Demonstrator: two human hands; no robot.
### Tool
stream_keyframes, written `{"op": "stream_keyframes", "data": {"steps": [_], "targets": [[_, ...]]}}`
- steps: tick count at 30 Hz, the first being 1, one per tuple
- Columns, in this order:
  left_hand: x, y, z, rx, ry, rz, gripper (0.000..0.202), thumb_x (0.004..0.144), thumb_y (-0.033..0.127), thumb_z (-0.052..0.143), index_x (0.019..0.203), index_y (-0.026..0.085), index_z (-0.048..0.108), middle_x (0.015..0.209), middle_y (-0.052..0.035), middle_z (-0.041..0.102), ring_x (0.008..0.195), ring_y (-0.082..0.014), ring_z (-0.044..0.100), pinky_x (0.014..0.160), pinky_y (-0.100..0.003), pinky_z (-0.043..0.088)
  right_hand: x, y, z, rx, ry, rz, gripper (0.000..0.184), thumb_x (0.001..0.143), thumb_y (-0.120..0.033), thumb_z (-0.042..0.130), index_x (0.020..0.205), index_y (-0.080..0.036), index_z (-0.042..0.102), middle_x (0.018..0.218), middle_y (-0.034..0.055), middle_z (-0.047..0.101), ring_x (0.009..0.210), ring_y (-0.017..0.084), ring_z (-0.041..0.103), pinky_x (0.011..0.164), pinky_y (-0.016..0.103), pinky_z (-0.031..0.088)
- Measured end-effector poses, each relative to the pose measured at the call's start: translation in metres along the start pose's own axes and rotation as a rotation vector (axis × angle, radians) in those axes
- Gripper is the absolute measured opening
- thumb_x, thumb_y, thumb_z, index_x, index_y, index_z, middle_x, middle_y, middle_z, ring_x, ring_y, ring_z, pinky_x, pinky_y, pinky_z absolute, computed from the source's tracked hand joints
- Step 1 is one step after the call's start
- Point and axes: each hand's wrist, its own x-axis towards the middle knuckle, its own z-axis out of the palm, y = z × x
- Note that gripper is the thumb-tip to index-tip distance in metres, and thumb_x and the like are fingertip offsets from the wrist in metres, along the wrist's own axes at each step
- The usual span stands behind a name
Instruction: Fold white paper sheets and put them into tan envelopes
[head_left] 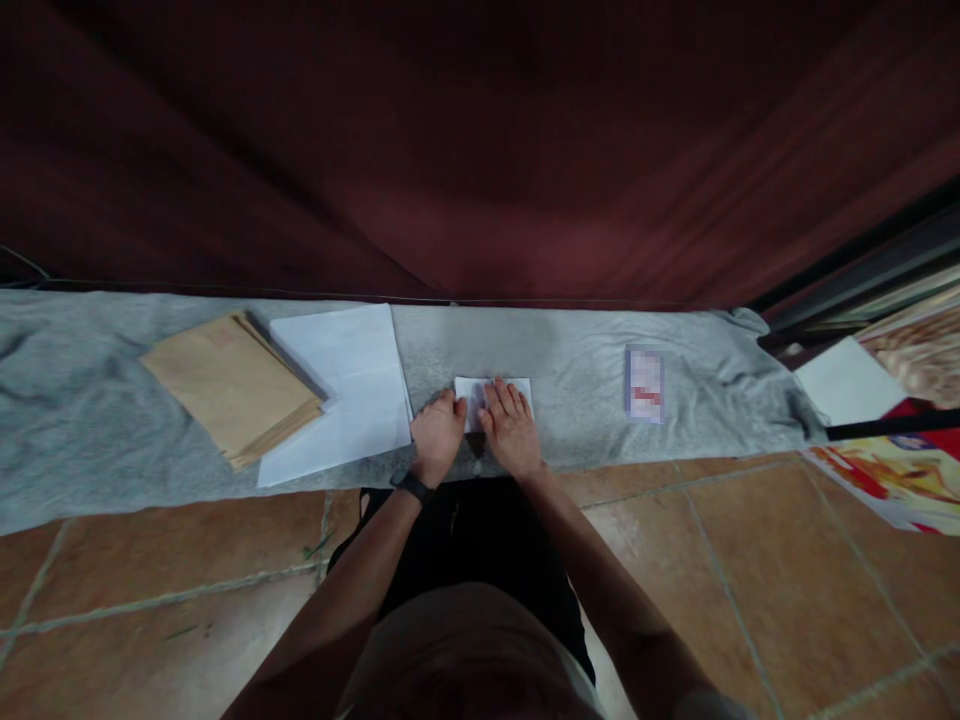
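A small white folded sheet of paper (pixel 474 388) lies on the grey cloth in front of me. My right hand (pixel 510 425) rests flat on its right half, fingers stretched out. At the paper's left edge is my left hand (pixel 439 428), its fingers curled and the thumb side touching the edge. Larger white sheets (pixel 345 390) lie to the left of that hand, in a loose stack. Brown envelopes (pixel 232 385) are piled further left, partly over those sheets.
Grey cloth (pixel 577 370) covers the long narrow surface. A small item with a blurred face (pixel 645 385) lies to the right. Behind hangs a dark red curtain (pixel 480 200). Printed sheets (pixel 900 470) and a white card (pixel 851 380) are at the far right, above the tiled floor (pixel 720 560).
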Motion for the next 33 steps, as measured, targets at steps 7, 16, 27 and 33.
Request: {"op": "stream_keyframes", "data": {"steps": [7,16,27,33], "targets": [[0.001,-0.001,0.007,0.022,0.022,0.002,0.04,0.105,0.044,0.035,0.115,0.02,0.066,0.097,-0.0114,0.077,0.092,-0.0272,0.075,0.078,-0.034,0.053,-0.006,0.004,0.018,-0.052,0.008,0.019,0.056,0.107,-0.043,0.041,0.156,-0.015,0.042,0.163,0.0138,0.039,0.151,0.03,0.034,0.124,0.051,0.026],[-0.007,0.002,0.008,-0.039,0.176,0.033,0.034,0.104,0.034,0.037,0.12,0.015,0.06,0.099,-0.0127,0.075,0.095,-0.0282,0.073,0.082,-0.037,0.054,-0.005,0.002,0.018,-0.077,-0.002,0.031,0.057,0.107,-0.043,0.039,0.158,-0.016,0.039,0.164,0.0133,0.037,0.152,0.03,0.032,0.124,0.051,0.024],[-0.015,0.033,0.044,-0.234,0.184,0.574,0.06,0.106,0.042,0.029,0.156,0.009,0.034,0.162,-0.0152,0.041,0.153,-0.0237,0.032,0.127,-0.044,0.027,-0.013,0.01,0.022,-0.133,-0.048,-0.054,0.065,0.099,-0.026,0.047,0.16,-0.007,0.032,0.166,0.018,0.032,0.155,0.032,0.023,0.126,0.052,0.022],[-0.013,0.026,0.044,-0.143,0.126,0.504,0.063,0.106,0.041,0.025,0.159,0.006,0.03,0.164,-0.0159,0.036,0.156,-0.0242,0.025,0.128,-0.044,0.023,-0.012,0.013,0.027,-0.123,-0.046,-0.047,0.064,0.101,-0.025,0.042,0.161,-0.011,0.028,0.167,0.0165,0.029,0.156,0.03,0.021,0.125,0.052,0.022]]}}
